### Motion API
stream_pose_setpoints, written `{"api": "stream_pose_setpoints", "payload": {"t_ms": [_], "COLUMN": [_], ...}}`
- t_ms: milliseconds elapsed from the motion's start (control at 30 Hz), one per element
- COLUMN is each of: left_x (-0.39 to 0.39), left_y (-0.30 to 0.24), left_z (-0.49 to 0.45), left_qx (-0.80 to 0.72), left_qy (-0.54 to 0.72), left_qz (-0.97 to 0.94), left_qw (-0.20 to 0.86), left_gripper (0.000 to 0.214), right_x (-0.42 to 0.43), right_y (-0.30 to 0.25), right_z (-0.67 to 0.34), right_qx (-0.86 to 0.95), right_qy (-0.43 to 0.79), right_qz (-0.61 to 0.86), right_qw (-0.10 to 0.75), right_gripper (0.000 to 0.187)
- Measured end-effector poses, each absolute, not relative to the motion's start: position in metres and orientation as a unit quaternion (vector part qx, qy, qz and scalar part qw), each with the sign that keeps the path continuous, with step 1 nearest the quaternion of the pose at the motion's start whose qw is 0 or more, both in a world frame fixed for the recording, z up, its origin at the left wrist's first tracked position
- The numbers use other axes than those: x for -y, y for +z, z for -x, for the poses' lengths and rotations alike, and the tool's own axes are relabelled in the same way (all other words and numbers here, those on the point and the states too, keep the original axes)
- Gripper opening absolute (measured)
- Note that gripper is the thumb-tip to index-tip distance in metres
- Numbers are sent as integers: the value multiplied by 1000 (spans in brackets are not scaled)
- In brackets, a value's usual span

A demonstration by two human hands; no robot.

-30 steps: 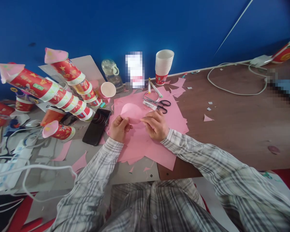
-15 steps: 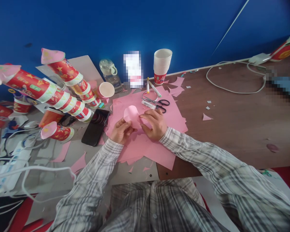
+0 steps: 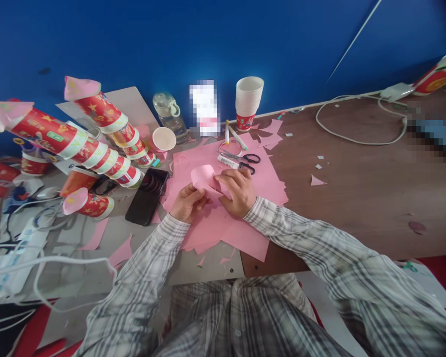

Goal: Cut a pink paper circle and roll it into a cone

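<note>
A rounded piece of pink paper (image 3: pixel 203 174), partly curled, is held between my two hands. My left hand (image 3: pixel 189 202) pinches its lower left edge between thumb and fingers. On the other side my right hand (image 3: pixel 238 191) grips its right edge, the fingers bent over it and hiding part of the paper. Under both hands lies a pile of pink paper sheets (image 3: pixel 245 238). Just beyond my right hand are black-handled scissors (image 3: pixel 251 158) and a white glue stick (image 3: pixel 228 161). Two markers (image 3: pixel 239 137) lie behind these.
Left of the sheets lie a black phone (image 3: pixel 147 197) and leaning red cup towers (image 3: pixel 65 136) with pink tips. A water bottle (image 3: pixel 170 116), an open paper cup (image 3: pixel 164 139) and a stack of cups (image 3: pixel 249 101) stand at the back. White cables (image 3: pixel 52 259) cross the left side.
The pink paper has tilted and curled slightly more between my fingers. Both hands stay in nearly the same place, still holding it.
</note>
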State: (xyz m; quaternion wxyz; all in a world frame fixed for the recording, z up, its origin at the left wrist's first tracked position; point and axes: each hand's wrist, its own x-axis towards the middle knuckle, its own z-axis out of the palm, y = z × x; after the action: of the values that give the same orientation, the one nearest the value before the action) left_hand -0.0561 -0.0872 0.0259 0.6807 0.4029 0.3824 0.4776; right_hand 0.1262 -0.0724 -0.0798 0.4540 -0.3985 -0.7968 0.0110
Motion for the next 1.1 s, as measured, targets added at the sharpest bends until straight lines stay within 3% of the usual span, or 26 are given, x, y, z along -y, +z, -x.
{"api": "stream_pose_setpoints", "payload": {"t_ms": [467, 867, 1100], "left_x": [87, 86, 83], "left_y": [23, 21, 21], "left_z": [56, 56, 59], "left_qx": [-392, -396, -405], "left_qy": [466, 469, 484], "left_qz": [-415, -417, -401], "left_qw": [677, 670, 664], "left_gripper": [19, 17, 20], "right_x": [78, 77, 51], "right_y": [-68, -61, -58], "right_z": [-127, -127, -136], "right_qx": [799, 704, 577], "right_qy": [37, 170, 235], "right_qz": [412, 408, 458], "right_qw": [436, 555, 634], "right_gripper": [31, 9, 27]}}
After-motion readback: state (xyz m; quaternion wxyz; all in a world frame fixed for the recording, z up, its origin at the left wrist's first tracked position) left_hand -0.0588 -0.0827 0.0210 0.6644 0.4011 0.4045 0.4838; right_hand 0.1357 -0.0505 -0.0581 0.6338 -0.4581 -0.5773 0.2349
